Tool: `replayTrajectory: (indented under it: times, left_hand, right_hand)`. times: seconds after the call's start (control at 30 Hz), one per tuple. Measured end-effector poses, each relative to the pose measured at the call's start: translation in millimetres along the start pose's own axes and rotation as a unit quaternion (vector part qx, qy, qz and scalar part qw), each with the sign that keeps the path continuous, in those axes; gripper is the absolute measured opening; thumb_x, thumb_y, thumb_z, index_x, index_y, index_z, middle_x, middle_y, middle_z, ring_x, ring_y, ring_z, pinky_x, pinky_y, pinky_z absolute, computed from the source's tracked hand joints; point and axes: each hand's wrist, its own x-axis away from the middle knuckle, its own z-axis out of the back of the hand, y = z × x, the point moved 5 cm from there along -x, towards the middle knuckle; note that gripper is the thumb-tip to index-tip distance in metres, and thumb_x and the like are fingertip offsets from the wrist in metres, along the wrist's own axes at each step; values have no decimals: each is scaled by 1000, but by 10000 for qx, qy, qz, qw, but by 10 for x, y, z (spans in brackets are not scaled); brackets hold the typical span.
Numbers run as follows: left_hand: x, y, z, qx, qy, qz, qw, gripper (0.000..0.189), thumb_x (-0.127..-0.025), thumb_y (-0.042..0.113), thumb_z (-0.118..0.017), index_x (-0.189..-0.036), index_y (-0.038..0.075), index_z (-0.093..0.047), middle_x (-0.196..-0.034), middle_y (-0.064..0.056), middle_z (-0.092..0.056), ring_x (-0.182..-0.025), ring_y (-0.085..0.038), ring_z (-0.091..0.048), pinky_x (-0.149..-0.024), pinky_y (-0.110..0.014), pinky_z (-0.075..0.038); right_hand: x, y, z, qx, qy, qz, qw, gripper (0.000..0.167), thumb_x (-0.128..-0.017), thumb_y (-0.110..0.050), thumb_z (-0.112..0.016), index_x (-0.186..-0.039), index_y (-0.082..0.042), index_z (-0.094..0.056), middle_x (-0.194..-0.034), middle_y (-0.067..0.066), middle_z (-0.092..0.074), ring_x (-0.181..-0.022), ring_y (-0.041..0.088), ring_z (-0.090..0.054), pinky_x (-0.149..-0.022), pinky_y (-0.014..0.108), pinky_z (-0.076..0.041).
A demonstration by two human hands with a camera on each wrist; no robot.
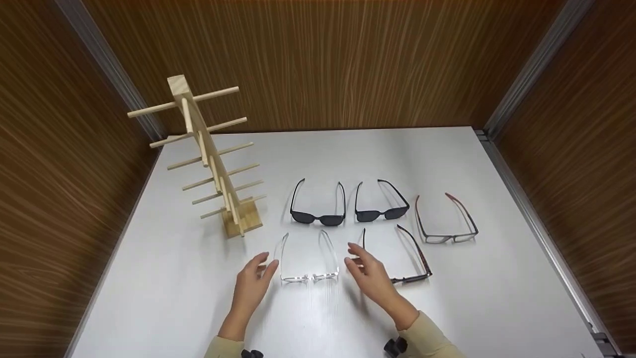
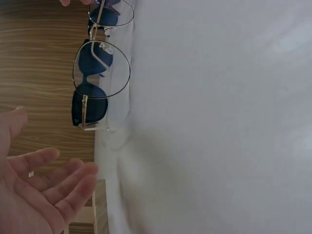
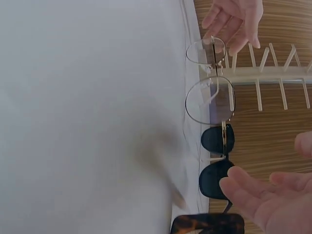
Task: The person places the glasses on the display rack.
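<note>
Thin-rimmed clear eyeglasses [image 1: 310, 277] lie unfolded on the white table between the two hands. To their left is my left hand [image 1: 251, 286], fingers loosely bent and apart from the glasses. My right hand [image 1: 370, 278] hovers on their other side, fingers spread a little, holding nothing. It partly hides dark tortoiseshell glasses [image 1: 415, 279]. In the left wrist view the round wire rims [image 2: 101, 69] appear beyond the left hand [image 2: 48, 190]. In the right wrist view the right hand [image 3: 273, 200] is close to the dark frame [image 3: 207, 223], with no contact discernible.
A wooden rack [image 1: 206, 144] with several horizontal pegs stands on the left. Behind the clear pair lie two sunglasses, one [image 1: 303, 217] left and one [image 1: 367, 216] right. Glasses with red temples [image 1: 452, 238] are farther right. Wood-grain panels [image 1: 318, 64] enclose the table [image 1: 497, 298].
</note>
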Motion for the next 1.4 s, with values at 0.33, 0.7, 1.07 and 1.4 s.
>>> replayTrajectory:
  times: [0.33, 0.7, 1.07, 1.4]
  left_hand:
    - [-27, -122, -111, 455, -66, 429, 9980, 38, -90, 32, -62, -112, 0, -62, -98, -10, -66, -89, -25, -62, -78, -36, -52]
    - [17, -242, -233, 1475, -832, 1403, 9755, 50, -88, 34, -63, -119, -4, -54, -97, -15, -65, -77, -22, -64, -66, -33, -53]
    - [58, -250, -296, 1591, -984, 1609, 9691, 47, -87, 32, -66, -115, -4, -56, -93, -9, -65, -82, -20, -63, -71, -31, -53]
    - [78, -255, -324, 1712, -1018, 1438, 9694, 37, -85, 21, -69, -112, -3, -59, -91, -8, -63, -84, -18, -64, -74, -31, -53]
  right_hand:
    - [31, 53, -215, -181, -505, -410, 9977, 49, -96, -25, -54, -131, 7, -43, -116, 28, -56, -95, 36, -62, -69, 32, -54]
    - [57, 217, -350, -1160, -545, -1529, 9799, 53, -94, -23, -56, -131, 11, -38, -96, 15, -60, -79, 28, -63, -64, 38, -55]
    - [59, -90, -297, -1478, -482, -1391, 9780, 34, -93, -3, -53, -114, 22, -46, -91, 30, -60, -79, 44, -60, -68, 52, -51]
    - [35, 211, -414, -1076, -393, -1448, 9828, 27, -91, -8, -58, -106, 15, -57, -90, 12, -63, -82, 20, -59, -68, 24, -51]
